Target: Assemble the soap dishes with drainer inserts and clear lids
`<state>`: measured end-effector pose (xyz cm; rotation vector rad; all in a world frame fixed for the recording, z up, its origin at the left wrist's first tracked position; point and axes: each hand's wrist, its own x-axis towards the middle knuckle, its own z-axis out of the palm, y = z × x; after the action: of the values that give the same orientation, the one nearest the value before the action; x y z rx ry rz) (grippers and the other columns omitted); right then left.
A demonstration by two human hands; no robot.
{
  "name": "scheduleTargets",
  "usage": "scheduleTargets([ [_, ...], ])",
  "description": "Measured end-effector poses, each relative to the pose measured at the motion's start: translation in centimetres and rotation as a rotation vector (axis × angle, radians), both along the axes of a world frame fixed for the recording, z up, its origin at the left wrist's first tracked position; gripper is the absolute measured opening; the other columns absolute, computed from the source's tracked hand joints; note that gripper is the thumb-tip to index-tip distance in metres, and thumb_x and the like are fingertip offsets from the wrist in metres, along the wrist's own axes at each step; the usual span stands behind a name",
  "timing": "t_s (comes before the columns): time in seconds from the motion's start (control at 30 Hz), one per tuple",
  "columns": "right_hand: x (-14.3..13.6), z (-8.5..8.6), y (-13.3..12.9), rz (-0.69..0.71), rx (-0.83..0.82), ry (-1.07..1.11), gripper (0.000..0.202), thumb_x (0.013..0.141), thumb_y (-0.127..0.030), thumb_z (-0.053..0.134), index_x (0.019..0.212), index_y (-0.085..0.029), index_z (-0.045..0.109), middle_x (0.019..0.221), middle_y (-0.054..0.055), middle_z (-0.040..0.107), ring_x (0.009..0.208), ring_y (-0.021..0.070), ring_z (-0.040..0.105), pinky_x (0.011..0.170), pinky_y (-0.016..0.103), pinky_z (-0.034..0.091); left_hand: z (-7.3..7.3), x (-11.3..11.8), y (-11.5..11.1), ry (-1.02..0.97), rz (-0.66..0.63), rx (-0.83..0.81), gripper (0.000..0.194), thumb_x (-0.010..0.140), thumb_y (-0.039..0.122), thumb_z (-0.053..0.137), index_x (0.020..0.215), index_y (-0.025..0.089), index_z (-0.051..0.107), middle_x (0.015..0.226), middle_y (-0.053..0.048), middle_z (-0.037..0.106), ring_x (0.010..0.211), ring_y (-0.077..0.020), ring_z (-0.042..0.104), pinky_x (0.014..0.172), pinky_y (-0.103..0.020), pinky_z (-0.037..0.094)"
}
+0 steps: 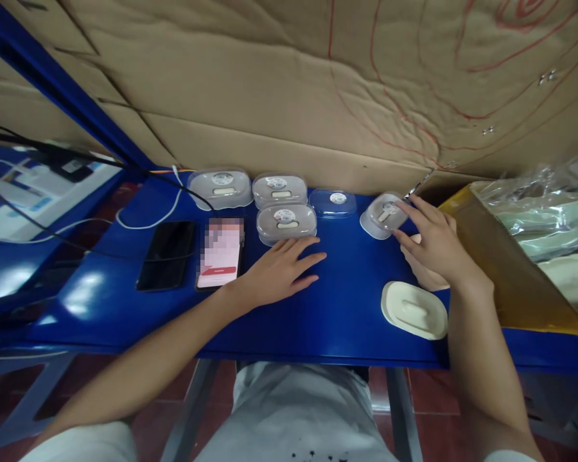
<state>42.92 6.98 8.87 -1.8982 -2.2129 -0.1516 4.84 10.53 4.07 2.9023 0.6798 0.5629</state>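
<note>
My left hand (pixel 284 273) lies over the blue table with its fingers spread, holding nothing. Its fingertips are close to the front edge of a clear-lidded oval box (pixel 286 223). At the right, my right hand (pixel 431 240) has its thumb and index finger on either side of the end of another clear-lidded oval box (pixel 384 215), which sits at an angle. Partly hidden under that hand is a pale beige piece (pixel 426 277). Nearer to me lies a cream oval piece (pixel 414 310) with a raised middle.
Two more lidded boxes, one at the back left (pixel 220 190) and one beside it (pixel 279 187), stand near a flat clear lid (pixel 333 203). Two phones, one dark (pixel 166 255) and one lit (pixel 221 253), lie left. A carton (pixel 491 256) holds wrapped pale pieces. Cables (pixel 149 226) cross the left side.
</note>
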Motion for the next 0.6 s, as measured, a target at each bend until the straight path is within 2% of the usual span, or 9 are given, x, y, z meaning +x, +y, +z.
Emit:
scheduleTargets([
  [0.17,-0.9,-1.0,0.1,0.109,-0.093,0.009,0.056,0.109,-0.043,0.048,0.164,-0.031,0.050,0.172,0.014,0.046,0.155,0.0399,0.045,0.121,0.068,0.038,-0.2,0.1,-0.1,0.044,-0.021,-0.019,0.037,0.111,0.031,0.059,0.144,0.017,0.066,0.156,-0.022,0.056,0.139,-0.0396,0.062,0.111,-0.060,0.056],
  [0.23,-1.6,-1.6,0.8,0.072,-0.100,-0.011,0.056,0.109,-0.040,0.047,0.164,-0.031,0.050,0.169,0.015,0.049,0.150,0.0434,0.049,0.115,0.073,0.042,-0.2,0.1,-0.1,0.052,-0.022,-0.022,0.036,0.111,0.031,0.058,0.143,0.017,0.067,0.156,-0.021,0.056,0.137,-0.0392,0.063,0.110,-0.060,0.056],
  [0.33,-2.8,-2.0,2.3,-0.038,-0.077,-0.068,0.059,0.107,-0.039,0.045,0.163,-0.025,0.052,0.165,0.022,0.051,0.142,0.0508,0.051,0.107,0.078,0.044,-0.1,0.1,-0.1,0.063,-0.031,-0.027,0.036,0.111,0.030,0.057,0.142,0.017,0.068,0.156,-0.021,0.055,0.137,-0.0384,0.063,0.111,-0.059,0.056],
  [0.43,-3.5,-1.5,3.1,-0.076,-0.110,-0.103,0.066,0.107,-0.043,0.047,0.167,-0.015,0.045,0.168,0.027,0.046,0.146,0.0532,0.047,0.111,0.077,0.042,-0.1,0.1,-0.2,0.072,-0.039,-0.027,0.035,0.111,0.030,0.058,0.141,0.018,0.068,0.156,-0.020,0.056,0.136,-0.0376,0.063,0.111,-0.058,0.056],
  [0.5,-3.3,-0.8,2.5,-0.061,-0.122,-0.069,0.072,0.108,-0.048,0.047,0.170,-0.014,0.037,0.171,0.026,0.042,0.152,0.0500,0.044,0.117,0.073,0.040,0.0,0.1,-0.3,0.072,-0.044,-0.019,0.034,0.111,0.031,0.058,0.141,0.018,0.068,0.156,-0.019,0.056,0.136,-0.0367,0.064,0.111,-0.056,0.056],
  [0.6,-2.3,0.2,-0.8,-0.024,-0.086,0.008,0.067,0.111,-0.053,0.042,0.172,-0.024,0.034,0.176,0.017,0.039,0.158,0.0414,0.041,0.123,0.067,0.037,0.0,0.1,-0.3,0.068,-0.049,-0.004,0.034,0.111,0.031,0.059,0.140,0.018,0.068,0.154,-0.019,0.058,0.135,-0.0350,0.064,0.110,-0.053,0.057],
])
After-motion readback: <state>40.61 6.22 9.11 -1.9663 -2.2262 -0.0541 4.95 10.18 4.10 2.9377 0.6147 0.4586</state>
